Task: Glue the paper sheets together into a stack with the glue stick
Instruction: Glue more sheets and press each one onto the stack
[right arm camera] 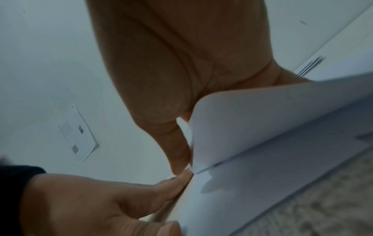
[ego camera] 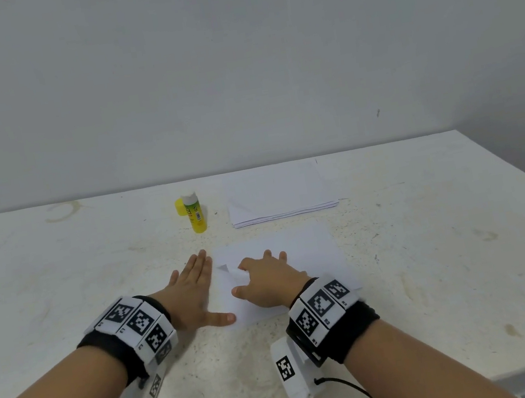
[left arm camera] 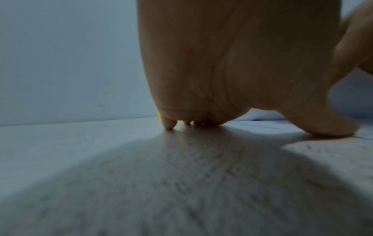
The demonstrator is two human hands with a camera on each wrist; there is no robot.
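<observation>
Glue stick (ego camera: pixel 195 215) yellow-green, yellow cap (ego camera: pixel 179 207); paper sheets (ego camera: pixel 279 196) white; wristbands (ego camera: pixel 136 324) black-white checker-coded.

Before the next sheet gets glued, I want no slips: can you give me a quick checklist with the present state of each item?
1. Glue stick uncapped, upright: ok; yellow cap stands beside it.
2. Left hand flat on the table, thumb on the near sheets' edge: ok.
3. Right hand lifts the top sheet's corner: ok.
4. Glue already under that corner: cannot tell.
5. Spare paper pile within reach: ok.
</observation>
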